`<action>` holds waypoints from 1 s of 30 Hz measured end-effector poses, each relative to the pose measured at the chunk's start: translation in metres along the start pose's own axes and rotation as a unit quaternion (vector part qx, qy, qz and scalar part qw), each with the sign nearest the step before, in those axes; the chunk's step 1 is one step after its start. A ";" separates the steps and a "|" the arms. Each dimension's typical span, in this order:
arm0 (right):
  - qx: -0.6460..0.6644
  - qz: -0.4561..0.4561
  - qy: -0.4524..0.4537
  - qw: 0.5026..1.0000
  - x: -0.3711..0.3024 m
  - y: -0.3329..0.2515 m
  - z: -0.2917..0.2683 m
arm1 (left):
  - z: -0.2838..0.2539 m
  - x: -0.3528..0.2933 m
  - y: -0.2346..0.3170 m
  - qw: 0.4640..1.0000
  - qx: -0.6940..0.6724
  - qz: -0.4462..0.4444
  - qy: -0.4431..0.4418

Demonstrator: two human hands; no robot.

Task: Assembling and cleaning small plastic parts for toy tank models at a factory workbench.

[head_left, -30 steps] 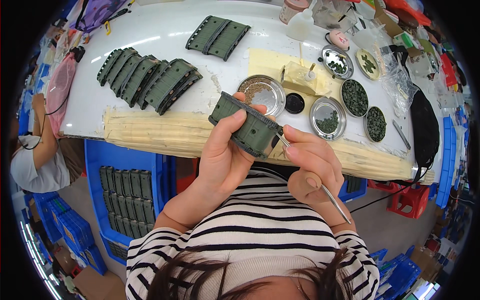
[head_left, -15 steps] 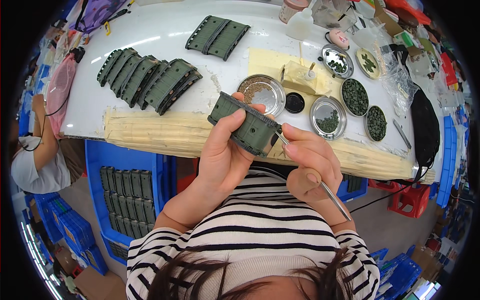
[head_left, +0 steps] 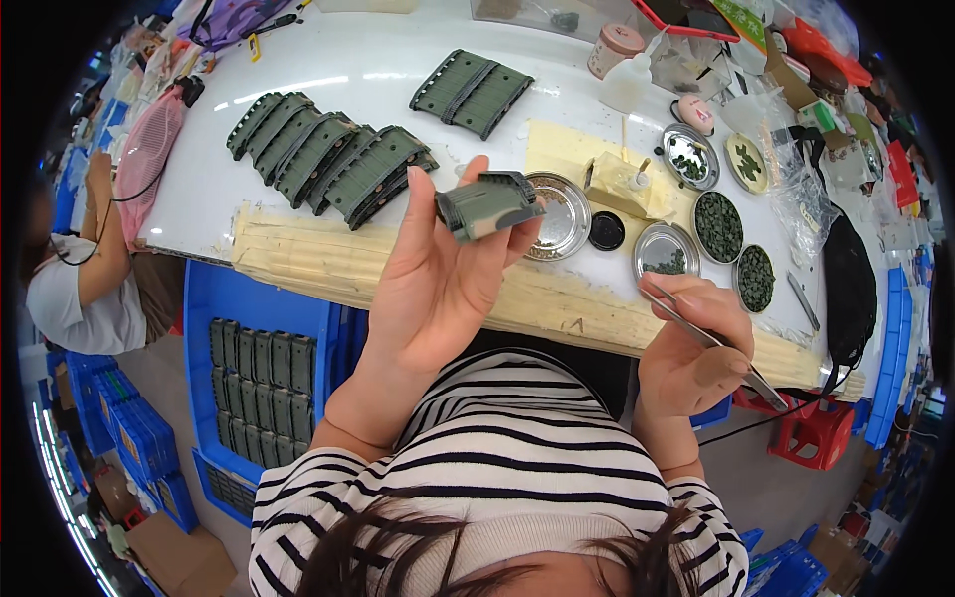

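Note:
My left hand [head_left: 438, 269] holds up a curved green plastic part [head_left: 492, 211] with a camouflage-painted side. Its thumb stands away from the part, which rests against the fingers. Metal tweezers [head_left: 721, 348] are gripped in my right hand [head_left: 696, 353], over the front edge of the table. Their tips lie near a round metal dish [head_left: 652, 234] of small dark green pieces; whether they pinch anything is too small to tell. Several similar green parts [head_left: 328, 159] overlap in a row at the left, and a flat pair [head_left: 471, 95] lies farther back.
Round tins of green bits [head_left: 718, 227] stand at the right, beside a second pair of tweezers [head_left: 803, 300]. A small bottle in a yellowish holder [head_left: 627, 187] and a black lid [head_left: 607, 231] sit mid-table. Below left, a blue crate [head_left: 199, 328] holds more parts. Someone sits far left.
My right hand has drawn the tweezers away from the part, rightward toward the metal dish. My left hand has turned the part, bringing its camouflage side into view. The whole view has shifted slightly.

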State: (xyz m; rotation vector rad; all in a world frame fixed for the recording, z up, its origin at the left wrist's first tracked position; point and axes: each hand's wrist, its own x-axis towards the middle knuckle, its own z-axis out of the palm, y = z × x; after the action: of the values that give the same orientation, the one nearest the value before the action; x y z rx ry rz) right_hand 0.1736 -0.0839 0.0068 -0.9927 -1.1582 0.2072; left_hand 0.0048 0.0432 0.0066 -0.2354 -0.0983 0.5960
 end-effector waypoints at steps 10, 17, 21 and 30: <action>-0.006 0.003 -0.061 0.998 -0.002 -0.006 0.009 | 0.006 0.009 -0.009 0.993 -0.068 -0.020 0.098; -0.077 0.058 -0.093 0.991 0.011 0.006 0.004 | 0.006 0.001 -0.001 0.988 0.100 0.082 0.082; -0.124 0.163 -0.119 0.971 0.021 0.019 0.007 | 0.006 -0.012 0.018 0.951 0.273 0.135 0.059; -0.188 0.177 -0.186 0.948 0.030 0.040 0.030 | 0.002 -0.017 0.021 0.882 0.414 0.162 0.155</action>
State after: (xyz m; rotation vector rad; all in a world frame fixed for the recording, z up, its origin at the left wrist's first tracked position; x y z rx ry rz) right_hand 0.1752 -0.0267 -0.0012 -1.5506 -1.3843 0.4903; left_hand -0.0203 0.0507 0.0029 0.5014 0.5152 0.8744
